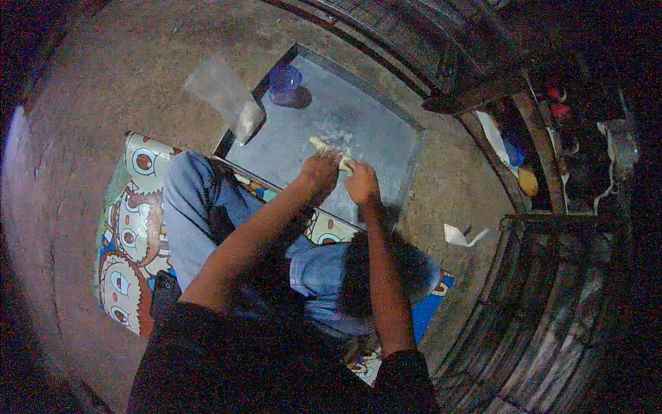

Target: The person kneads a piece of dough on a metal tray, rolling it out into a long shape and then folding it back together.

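Observation:
A pale strip of what looks like dough (345,164) lies across a low grey tray (372,114) in front of my crossed legs. My left hand (321,171) is closed over its middle, and one end pokes out past the fingers to the upper left. Beside it, my right hand (363,183) grips the other end, with a short stretch of dough showing between the two hands. White powder (339,138) is scattered on the tray just beyond them. Most of my fingers are hidden under the hands.
A purple cup (284,80) stands at the tray's far left corner. A clear plastic bag (245,123) of white powder leans over the left rim. A cartoon-print mat (134,221), a dark phone (164,291) and a white scrap (456,235) lie around me. Slatted wood (531,297) borders the right.

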The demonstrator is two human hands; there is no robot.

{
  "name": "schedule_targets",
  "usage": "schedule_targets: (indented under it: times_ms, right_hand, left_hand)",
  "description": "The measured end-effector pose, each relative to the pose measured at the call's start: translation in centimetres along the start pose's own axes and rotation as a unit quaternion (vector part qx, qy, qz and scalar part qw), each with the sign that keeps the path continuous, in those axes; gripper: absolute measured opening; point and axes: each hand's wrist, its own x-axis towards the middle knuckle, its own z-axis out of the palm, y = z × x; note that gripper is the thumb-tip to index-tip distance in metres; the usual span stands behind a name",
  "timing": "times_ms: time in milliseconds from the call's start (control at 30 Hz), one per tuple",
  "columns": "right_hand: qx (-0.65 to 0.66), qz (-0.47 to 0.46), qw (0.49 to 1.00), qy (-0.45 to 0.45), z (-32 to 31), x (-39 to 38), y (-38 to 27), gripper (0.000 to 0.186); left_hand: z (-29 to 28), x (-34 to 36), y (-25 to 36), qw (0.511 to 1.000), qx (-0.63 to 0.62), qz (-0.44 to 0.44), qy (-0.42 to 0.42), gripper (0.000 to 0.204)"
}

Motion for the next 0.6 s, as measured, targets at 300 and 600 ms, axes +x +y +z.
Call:
schedule_targets:
  times_ms: [300,600]
  right_hand:
    - [-0.111,-0.076,0.99,-0.045,4.9,-1.1,2.7,0.075]
    - [-0.235,-0.034,0.971,-0.024,5.2,-3.5,0.7,0.046]
  left_hand:
    - [-2.5,-0.5,0.7,0.984,0.061,0.004,-0.168,0.037]
    - [1.0,-0.8,0.1,0.988,0.035,0.063,-0.136,0.041]
